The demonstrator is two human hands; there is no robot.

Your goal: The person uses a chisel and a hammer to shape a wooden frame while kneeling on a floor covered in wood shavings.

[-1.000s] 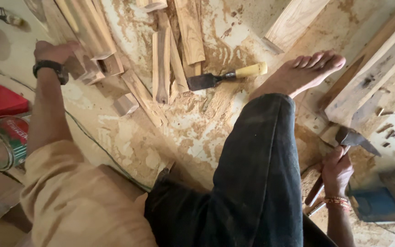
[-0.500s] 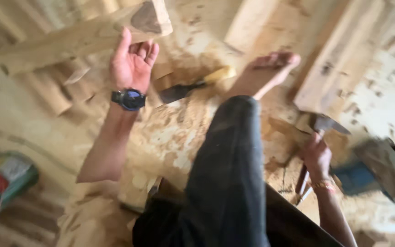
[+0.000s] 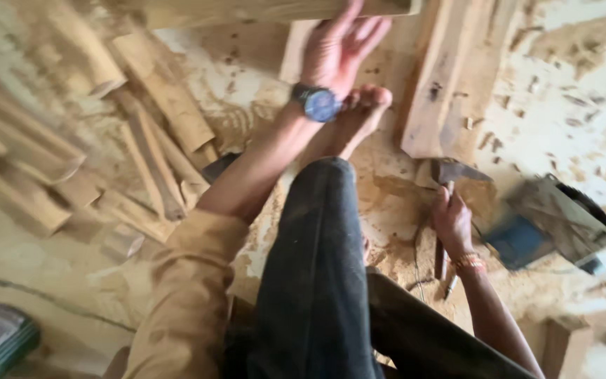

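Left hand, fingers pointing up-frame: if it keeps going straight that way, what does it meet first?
The left hand meets the long wooden plank lying across the top. Its fingers already overlap the plank's lower edge; motion blur leaves actual contact and depth unclear.

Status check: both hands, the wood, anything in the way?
Left hand up on long wooden plank at top edge. Right hand gripping hammer, head resting near floor. Bare foot stretched under left wrist; power saw right of hammer.
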